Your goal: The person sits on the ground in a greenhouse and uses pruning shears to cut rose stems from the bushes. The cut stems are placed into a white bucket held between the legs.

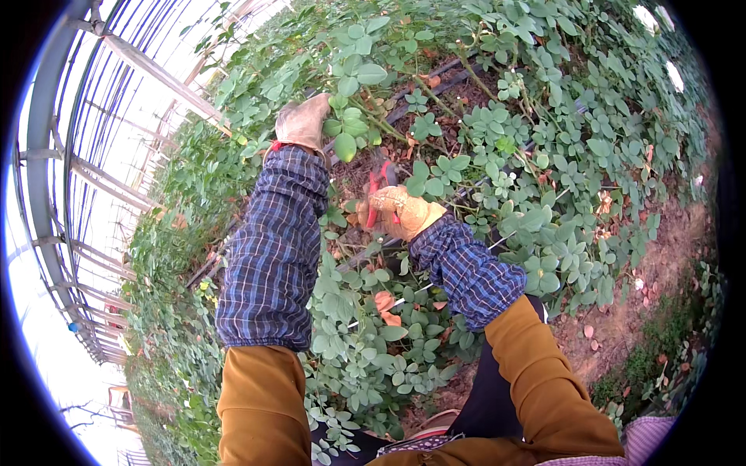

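Note:
My right hand [405, 209], in an orange-yellow work glove, grips red-handled pruning shears [373, 201]. The shears' blade end points away from me, low among the stems and partly blurred. Farther forward and to the left is my left hand [303, 121] in a pale, soiled glove. Its fingers are turned away from me, so whether they hold a stem cannot be seen. Close to its right side are bright green leaves [348, 125] and a green stem [384, 125]. Both hands are inside a bed of rose-like bushes [489, 128].
Dark irrigation pipes [402, 110] run through the bed. A thin white line [501, 240] crosses the foliage nearer me. Bare soil [653, 244] with fallen leaves lies to the right. The greenhouse frame [157, 76] rises at the left. My shoe [434, 422] is at the bed's near edge.

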Motion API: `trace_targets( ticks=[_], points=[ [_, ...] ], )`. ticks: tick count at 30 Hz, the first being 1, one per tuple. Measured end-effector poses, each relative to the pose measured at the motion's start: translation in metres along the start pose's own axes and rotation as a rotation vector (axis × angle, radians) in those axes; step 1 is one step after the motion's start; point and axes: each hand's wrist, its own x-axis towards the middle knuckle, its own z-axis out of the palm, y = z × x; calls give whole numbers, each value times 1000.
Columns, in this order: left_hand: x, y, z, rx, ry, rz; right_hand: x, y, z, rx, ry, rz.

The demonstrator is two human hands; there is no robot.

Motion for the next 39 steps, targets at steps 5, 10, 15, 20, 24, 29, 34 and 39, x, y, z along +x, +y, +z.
trace_targets(
  ticks=[5, 10, 15, 20, 24, 29, 34, 39],
  points=[
    [20, -56, 47, 510, -346, -233, -17, 2, 30, -100, 146, -133],
    [-15, -15, 34, 475, -197, -564, -41, -25, 70, 110, 379, 196],
    [-3, -41, 27, -1182, 399, -723, -20, -15, 48, 300, 167, 132],
    [-2, 41, 29, -1023, 169, -390, -11, -26, 31, 412, 157, 64],
    [18, 31, 54, -397, 191, -243, -9, -14, 28, 375, 251, 30],
    [21, 3, 80, 53, 308, -119, -20, -18, 21, -41, 207, -3],
    [15, -7, 82, 6, 216, -307, -33, -15, 25, -27, 310, 120],
    [19, 17, 63, 170, 327, -190, -29, -30, 27, 194, 176, 188]
  ],
)
